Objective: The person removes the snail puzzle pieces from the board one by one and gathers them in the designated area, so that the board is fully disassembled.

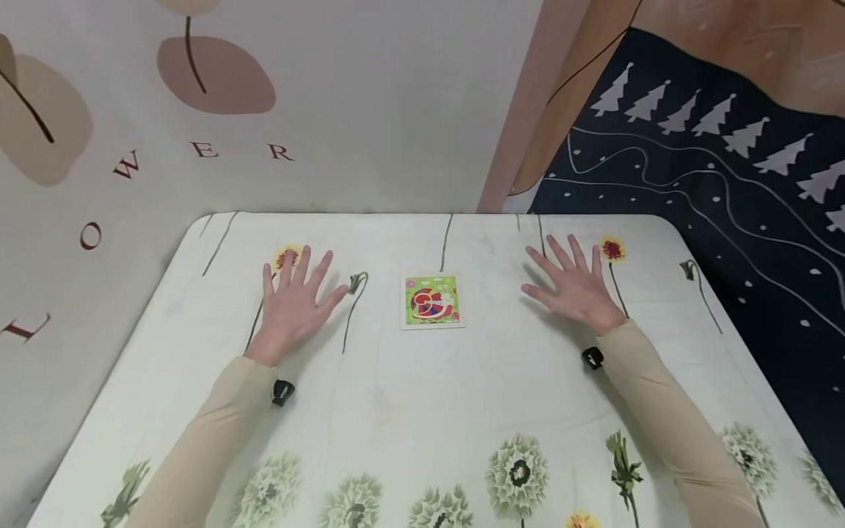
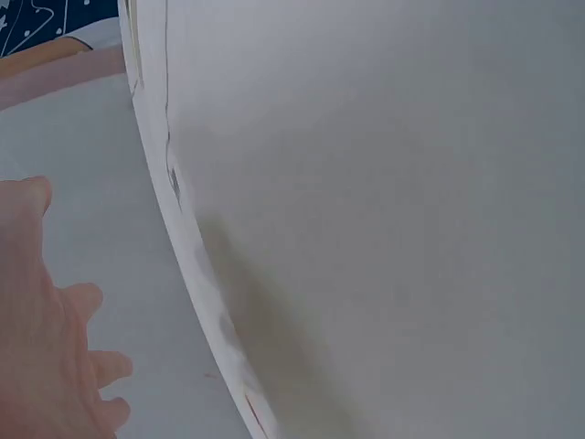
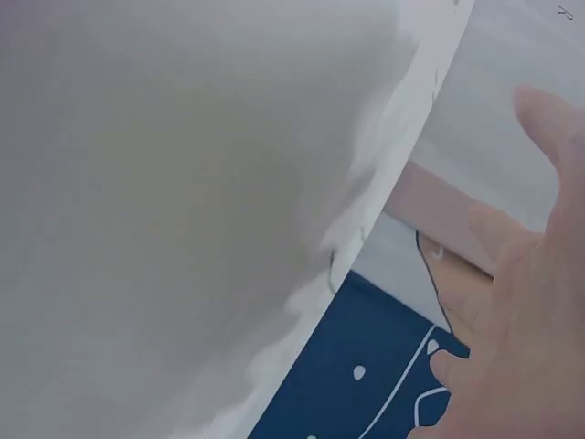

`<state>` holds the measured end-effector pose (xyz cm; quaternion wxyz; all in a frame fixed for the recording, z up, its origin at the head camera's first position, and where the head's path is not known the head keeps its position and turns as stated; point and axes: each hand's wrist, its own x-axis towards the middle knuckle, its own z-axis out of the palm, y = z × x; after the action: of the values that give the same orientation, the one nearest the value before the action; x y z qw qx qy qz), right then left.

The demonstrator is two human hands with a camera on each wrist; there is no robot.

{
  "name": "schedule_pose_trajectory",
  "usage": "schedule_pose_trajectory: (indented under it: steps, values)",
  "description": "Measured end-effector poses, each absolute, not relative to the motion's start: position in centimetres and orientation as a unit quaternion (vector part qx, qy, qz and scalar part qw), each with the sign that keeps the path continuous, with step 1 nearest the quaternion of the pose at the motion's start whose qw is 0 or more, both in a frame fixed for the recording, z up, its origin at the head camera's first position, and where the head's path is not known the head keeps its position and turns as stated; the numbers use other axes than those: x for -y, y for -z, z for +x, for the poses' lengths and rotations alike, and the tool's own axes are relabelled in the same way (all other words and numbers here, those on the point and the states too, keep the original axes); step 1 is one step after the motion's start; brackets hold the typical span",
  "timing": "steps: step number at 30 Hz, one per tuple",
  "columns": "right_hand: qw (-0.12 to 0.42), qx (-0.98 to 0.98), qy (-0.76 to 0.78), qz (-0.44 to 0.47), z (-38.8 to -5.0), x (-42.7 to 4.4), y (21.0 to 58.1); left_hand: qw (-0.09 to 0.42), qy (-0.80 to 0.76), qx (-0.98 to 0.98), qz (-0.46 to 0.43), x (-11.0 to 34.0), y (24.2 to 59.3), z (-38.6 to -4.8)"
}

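Note:
A small square picture puzzle (image 1: 432,301) with a snail on a green ground and a pale border lies flat on the table, between the two hands. To its left, the left hand (image 1: 290,308) is spread palm down with straight fingers, holding nothing. On the other side the right hand (image 1: 576,288) is likewise spread, its fingers splayed and nothing in them. Neither hand touches the puzzle. Each wrist view shows only part of its own hand, the left hand (image 2: 41,320) and the right hand (image 3: 526,311), beside the white cloth.
A white cloth with printed flowers covers the table (image 1: 396,396), whose far edge meets a pale printed wall hanging (image 1: 370,110). At the right hangs a dark blue cloth (image 1: 660,161) with white trees. Both wrists carry small black devices (image 1: 282,392).

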<state>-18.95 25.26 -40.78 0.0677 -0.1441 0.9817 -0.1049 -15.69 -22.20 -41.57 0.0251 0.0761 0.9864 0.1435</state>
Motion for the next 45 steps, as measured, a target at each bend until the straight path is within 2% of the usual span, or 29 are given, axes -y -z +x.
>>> schedule_pose_trajectory:
  steps: [9, 24, 32, 45]
  values:
    - [0.045, -0.978, 0.112, -0.172, -19.5, -23.1, 40.8, 0.035, -0.169, -0.979, 0.106, 19.4, 42.0, -16.1]
    - [-0.037, -0.955, 0.217, -0.199, -20.1, -19.5, 41.7, 0.039, -0.258, -0.953, 0.154, 16.0, 42.4, -16.1]
    - [-0.015, -0.930, 0.305, -0.205, -20.1, -17.6, 41.6, 0.055, -0.296, -0.936, 0.183, 14.6, 42.6, -15.8]
    - [0.024, -0.918, 0.324, -0.227, -20.3, -15.2, 41.8, 0.094, -0.338, -0.908, 0.230, 14.3, 43.1, -16.0]
